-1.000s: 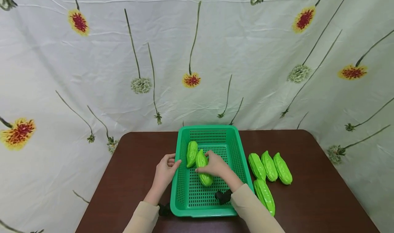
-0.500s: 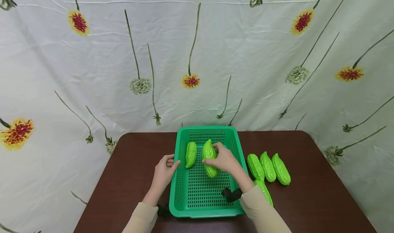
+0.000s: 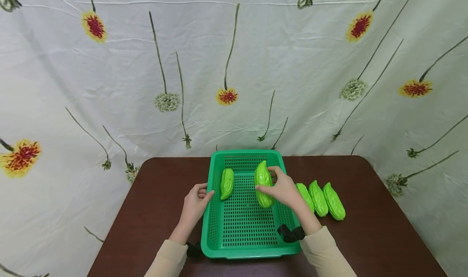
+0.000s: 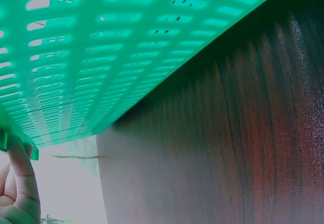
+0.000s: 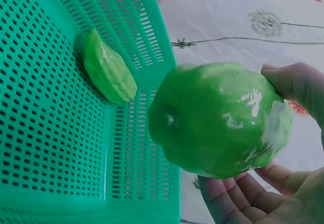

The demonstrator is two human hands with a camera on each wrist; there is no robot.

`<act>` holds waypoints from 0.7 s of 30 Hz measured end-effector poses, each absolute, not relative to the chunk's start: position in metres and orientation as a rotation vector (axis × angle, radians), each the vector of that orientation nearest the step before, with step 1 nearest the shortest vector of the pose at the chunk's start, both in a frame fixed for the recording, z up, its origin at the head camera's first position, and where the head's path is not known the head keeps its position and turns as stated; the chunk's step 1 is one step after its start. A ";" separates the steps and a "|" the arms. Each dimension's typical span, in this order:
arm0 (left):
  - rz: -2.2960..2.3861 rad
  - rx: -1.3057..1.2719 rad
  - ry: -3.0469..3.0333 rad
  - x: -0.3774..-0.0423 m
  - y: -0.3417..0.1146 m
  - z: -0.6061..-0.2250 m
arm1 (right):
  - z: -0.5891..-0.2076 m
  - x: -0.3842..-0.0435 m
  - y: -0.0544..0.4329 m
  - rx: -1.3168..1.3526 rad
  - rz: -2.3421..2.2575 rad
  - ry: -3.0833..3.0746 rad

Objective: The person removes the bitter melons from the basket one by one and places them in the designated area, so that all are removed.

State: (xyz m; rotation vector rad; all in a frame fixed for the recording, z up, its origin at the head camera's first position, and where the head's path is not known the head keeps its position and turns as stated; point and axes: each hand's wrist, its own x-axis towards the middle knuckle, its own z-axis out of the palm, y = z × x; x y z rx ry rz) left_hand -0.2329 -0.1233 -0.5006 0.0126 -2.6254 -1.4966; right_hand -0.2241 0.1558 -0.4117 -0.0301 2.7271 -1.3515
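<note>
left hand [image 3: 196, 200] pinches basket rim [image 3: 252, 253], probably for steadying it, contact partly hidden; right hand [image 3: 284, 187] holds gourd [image 3: 262, 176] between thumb and fingers; second gourd [image 3: 227, 183] lies between hands.

shiny bumpy grn gourd [image 3: 262, 178], tip fwd, over slotted grn basket [image 3: 248, 254]

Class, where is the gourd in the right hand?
In the head view, the held gourd is over the right side of the basket, right of the lying gourd.
</note>
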 end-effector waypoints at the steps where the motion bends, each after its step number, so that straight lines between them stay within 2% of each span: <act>1: -1.496 0.009 -2.625 -0.233 -0.123 -0.500 | -0.411 -0.223 0.159 -0.032 -1.348 2.734; 21: -1.496 0.002 -2.663 -0.233 -0.126 -0.499 | -0.416 -0.191 0.237 0.120 -1.321 2.747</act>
